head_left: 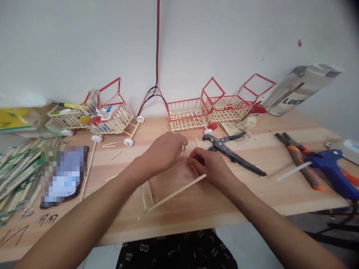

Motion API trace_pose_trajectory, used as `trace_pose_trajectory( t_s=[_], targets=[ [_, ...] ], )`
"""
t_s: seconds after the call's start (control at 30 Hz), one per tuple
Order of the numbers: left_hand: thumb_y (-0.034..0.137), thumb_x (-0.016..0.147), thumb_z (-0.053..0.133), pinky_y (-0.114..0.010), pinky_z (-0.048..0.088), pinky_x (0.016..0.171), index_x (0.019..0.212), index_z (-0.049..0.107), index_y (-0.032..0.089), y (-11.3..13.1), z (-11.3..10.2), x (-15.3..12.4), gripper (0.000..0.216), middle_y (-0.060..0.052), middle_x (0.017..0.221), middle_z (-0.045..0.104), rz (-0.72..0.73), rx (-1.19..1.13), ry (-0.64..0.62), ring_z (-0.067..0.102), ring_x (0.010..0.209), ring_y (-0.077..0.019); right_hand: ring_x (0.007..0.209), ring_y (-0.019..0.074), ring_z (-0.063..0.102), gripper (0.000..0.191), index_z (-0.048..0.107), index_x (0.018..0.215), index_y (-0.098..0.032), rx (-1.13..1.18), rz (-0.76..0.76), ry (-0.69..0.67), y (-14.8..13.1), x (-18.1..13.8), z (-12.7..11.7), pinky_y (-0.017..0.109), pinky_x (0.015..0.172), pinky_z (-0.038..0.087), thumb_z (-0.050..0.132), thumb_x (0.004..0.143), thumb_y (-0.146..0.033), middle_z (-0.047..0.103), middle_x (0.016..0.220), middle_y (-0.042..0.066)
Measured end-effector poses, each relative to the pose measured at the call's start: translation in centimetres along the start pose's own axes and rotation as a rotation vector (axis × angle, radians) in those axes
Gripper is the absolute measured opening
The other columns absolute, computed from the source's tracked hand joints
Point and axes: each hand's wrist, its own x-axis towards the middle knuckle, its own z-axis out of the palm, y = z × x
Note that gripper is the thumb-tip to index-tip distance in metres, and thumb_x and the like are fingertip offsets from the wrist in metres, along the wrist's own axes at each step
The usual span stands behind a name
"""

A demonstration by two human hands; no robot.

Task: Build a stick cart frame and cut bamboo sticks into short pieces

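A partly joined frame of thin wooden sticks (176, 193) lies tilted above the tabletop, in front of me. My left hand (167, 152) is closed at its far end, fingers curled down around a stick joint; the palm hides part of it. Close beside it, my right hand (209, 164) pinches a thin stick of the same frame between thumb and fingers. One long stick runs from below the right hand toward the near left corner, where shorter sticks meet it. Just beyond the right hand lie black-handled pliers (224, 147).
Small stick carts with red trim (187, 112) stand along the wall, some holding bottle caps. A phone (66, 175) and wrapped chopsticks (19, 172) lie left. Orange-handled pliers (304, 168), a blue glue gun (333, 168) and a tilted bottle (303, 89) are right.
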Motion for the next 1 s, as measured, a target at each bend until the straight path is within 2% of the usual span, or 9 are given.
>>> trace_pose_trajectory(
  t_s=[0.47, 0.77, 0.87, 1.0],
  targets=[
    [0.006, 0.077, 0.048, -0.032, 0.046, 0.085, 0.106, 0.064, 0.015, 0.0, 0.1, -0.2, 0.035, -0.009, 0.101, 0.07, -0.005, -0.009, 0.011, 0.062, 0.093, -0.0205, 0.059, 0.0135, 0.053, 0.01, 0.059, 0.075, -0.02, -0.012, 0.012, -0.016, -0.2, 0.0, -0.2, 0.024, 0.056, 0.033, 0.054, 0.083, -0.023, 0.063, 0.066, -0.001],
    [0.009, 0.079, 0.045, -0.036, 0.045, 0.085, 0.108, 0.064, 0.013, 0.5, -0.5, -0.1, 0.035, -0.01, 0.1, 0.069, -0.079, 0.001, 0.0, 0.061, 0.095, -0.0229, 0.057, 0.0133, 0.052, 0.011, 0.059, 0.074, -0.02, 0.002, 0.021, -0.024, -0.5, 0.0, -0.4, 0.024, 0.055, 0.032, 0.054, 0.083, -0.023, 0.062, 0.063, -0.001],
    [0.008, 0.079, 0.043, -0.034, 0.044, 0.082, 0.1, 0.063, 0.012, 0.9, -1.0, -0.1, 0.029, -0.011, 0.098, 0.068, -0.079, 0.023, -0.004, 0.06, 0.095, -0.023, 0.056, 0.0131, 0.052, 0.011, 0.059, 0.074, -0.02, 0.014, 0.023, -0.025, -0.6, 0.1, -0.4, 0.024, 0.055, 0.032, 0.054, 0.083, -0.023, 0.062, 0.062, -0.002],
    [0.01, 0.08, 0.043, -0.032, 0.044, 0.072, 0.079, 0.058, 0.014, 1.2, -1.4, -0.6, 0.016, -0.009, 0.086, 0.064, -0.076, 0.072, -0.01, 0.058, 0.081, -0.0203, 0.058, 0.0135, 0.052, 0.011, 0.059, 0.074, -0.019, 0.005, 0.018, -0.008, -0.6, 0.2, -0.2, 0.024, 0.055, 0.032, 0.054, 0.083, -0.022, 0.064, 0.065, -0.001]
  ],
)
